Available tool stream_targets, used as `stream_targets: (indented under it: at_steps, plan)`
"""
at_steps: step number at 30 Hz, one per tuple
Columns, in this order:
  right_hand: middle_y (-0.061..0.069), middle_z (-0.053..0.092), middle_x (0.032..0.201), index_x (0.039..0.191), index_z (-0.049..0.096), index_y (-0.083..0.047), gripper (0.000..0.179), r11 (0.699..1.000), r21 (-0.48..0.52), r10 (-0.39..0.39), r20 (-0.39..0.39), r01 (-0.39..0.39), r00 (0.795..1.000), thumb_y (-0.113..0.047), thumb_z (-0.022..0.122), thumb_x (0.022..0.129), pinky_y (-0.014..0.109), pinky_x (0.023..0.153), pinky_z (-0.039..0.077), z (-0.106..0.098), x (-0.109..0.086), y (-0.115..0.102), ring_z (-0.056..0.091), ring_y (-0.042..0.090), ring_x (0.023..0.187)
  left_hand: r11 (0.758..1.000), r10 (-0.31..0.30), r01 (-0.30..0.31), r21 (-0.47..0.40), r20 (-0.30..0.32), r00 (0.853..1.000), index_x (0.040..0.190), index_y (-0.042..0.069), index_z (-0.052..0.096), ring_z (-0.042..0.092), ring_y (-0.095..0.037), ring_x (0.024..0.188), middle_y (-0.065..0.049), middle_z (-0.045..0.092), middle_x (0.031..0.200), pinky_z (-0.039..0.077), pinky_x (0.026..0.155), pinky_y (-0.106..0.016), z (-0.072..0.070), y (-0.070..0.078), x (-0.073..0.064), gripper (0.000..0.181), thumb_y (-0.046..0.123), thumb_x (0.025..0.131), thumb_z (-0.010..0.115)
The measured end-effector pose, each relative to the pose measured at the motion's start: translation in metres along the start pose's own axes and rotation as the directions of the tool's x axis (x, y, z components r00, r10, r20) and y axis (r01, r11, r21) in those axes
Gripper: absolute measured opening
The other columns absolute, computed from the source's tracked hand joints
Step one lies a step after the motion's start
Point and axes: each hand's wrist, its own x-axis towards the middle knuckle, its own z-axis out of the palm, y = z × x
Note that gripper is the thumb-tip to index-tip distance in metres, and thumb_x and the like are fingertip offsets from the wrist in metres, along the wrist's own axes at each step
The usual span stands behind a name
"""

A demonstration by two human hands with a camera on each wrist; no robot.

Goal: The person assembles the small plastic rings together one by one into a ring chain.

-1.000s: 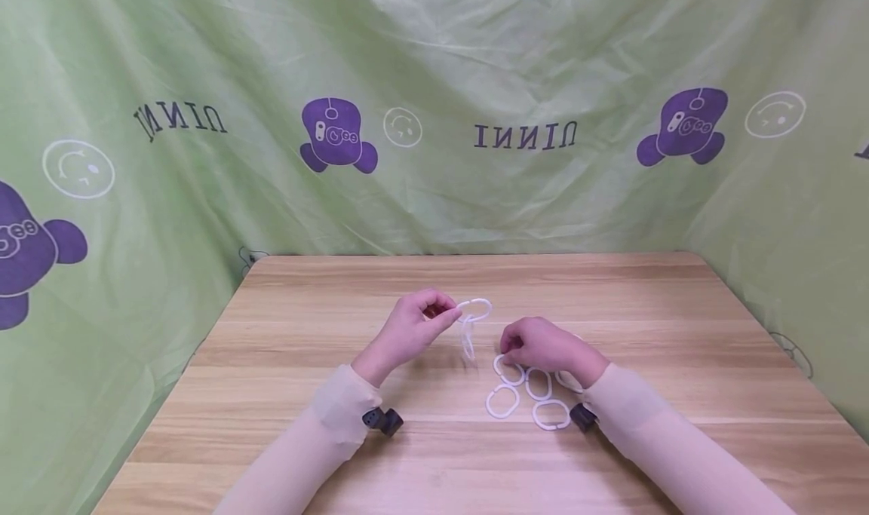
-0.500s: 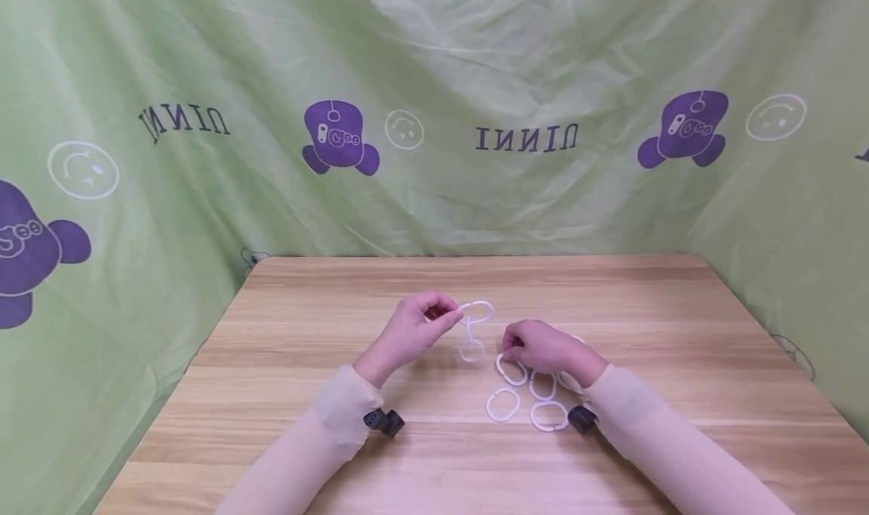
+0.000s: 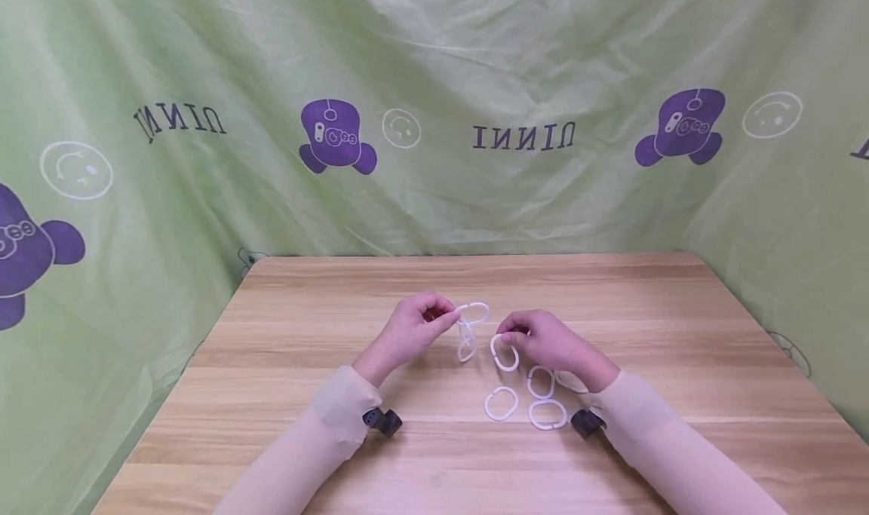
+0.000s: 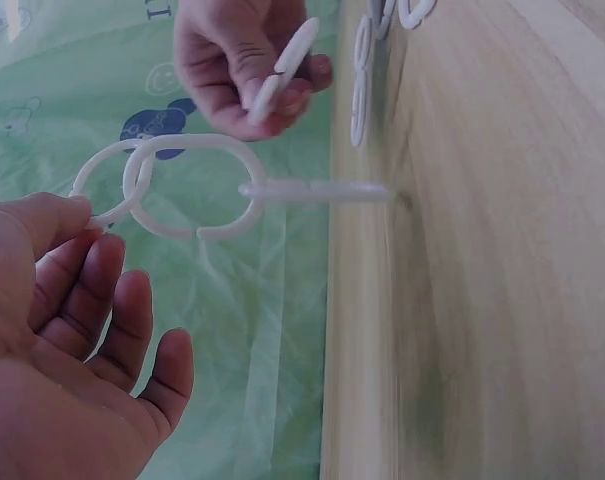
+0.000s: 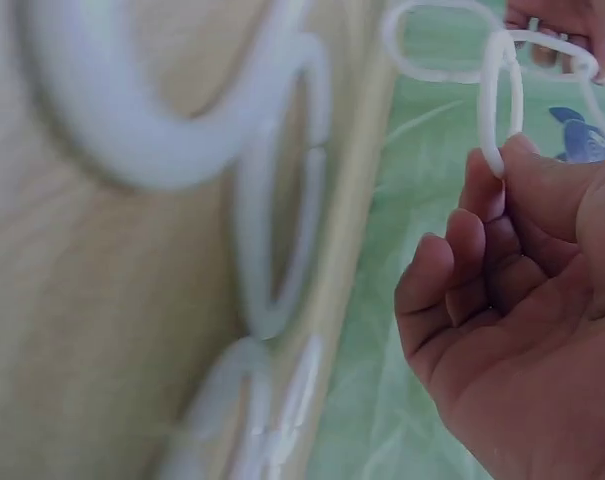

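Observation:
In the head view my left hand (image 3: 410,326) pinches the end of a short chain of white plastic links (image 3: 480,304) between thumb and forefinger. Three joined links show in the left wrist view: the pinched one, a middle link (image 4: 197,140) with a small gap in its side, and a last link (image 4: 317,191) seen edge-on. To the right, my right hand (image 3: 546,341) pinches a single white oval link (image 3: 492,350), raised off the table and apart from the chain. From the right wrist view this link (image 5: 489,110) stands upright at the fingertips, overlapping the chain behind it.
Several loose white links lie on the wooden table (image 3: 326,296) below my right hand: a near-left link (image 3: 486,407), a front link (image 3: 547,427), a middle link (image 3: 532,383) and one partly hidden by my wrist. Green printed cloth (image 3: 434,213) hangs behind the table.
My right hand has lifted a link off the table, away from the loose ones. My left hand has stayed in place while the lower links of its chain swing.

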Motion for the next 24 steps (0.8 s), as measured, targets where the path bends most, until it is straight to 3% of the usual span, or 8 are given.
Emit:
stream_targets:
  at_steps: [8, 17, 24]
  plan:
    - [0.006, 0.066, 0.087, 0.097, 0.069, -0.011, 0.009, 0.997, 0.081, 0.015, -0.093, -0.007, 0.996, -0.017, 0.063, 0.096, 0.031, 0.063, 0.047, -0.009, -0.004, -0.018, 0.054, 0.017, 0.072, 1.000, 0.005, -0.005, 0.007, 0.014, 1.000, 0.092, 0.012, 0.070, 0.057, -0.017, 0.074, 0.003, 0.064, 0.081, 0.049, 0.064, -0.028, 0.004, -0.001, 0.000, 0.008, 0.020, 0.092, 0.070]
    - [0.006, 0.065, 0.082, 0.098, 0.069, -0.007, 0.012, 0.986, 0.162, 0.010, -0.237, 0.029, 0.972, -0.018, 0.066, 0.095, 0.028, 0.058, 0.044, -0.014, -0.002, -0.038, 0.053, 0.017, 0.067, 0.999, 0.012, -0.013, 0.029, 0.019, 1.000, 0.093, 0.012, 0.070, 0.058, -0.016, 0.074, 0.004, 0.064, 0.081, 0.051, 0.064, -0.029, 0.004, 0.004, -0.002, 0.010, 0.021, 0.092, 0.070]
    - [0.008, 0.064, 0.082, 0.097, 0.069, -0.010, 0.011, 0.984, 0.177, 0.021, -0.268, 0.028, 0.963, -0.020, 0.065, 0.096, 0.028, 0.058, 0.045, -0.015, 0.001, -0.046, 0.054, 0.019, 0.068, 0.998, 0.048, -0.050, 0.047, 0.026, 0.998, 0.092, 0.011, 0.070, 0.059, -0.014, 0.077, 0.005, 0.066, 0.084, 0.052, 0.069, -0.029, 0.005, 0.004, -0.003, 0.008, 0.019, 0.092, 0.071]
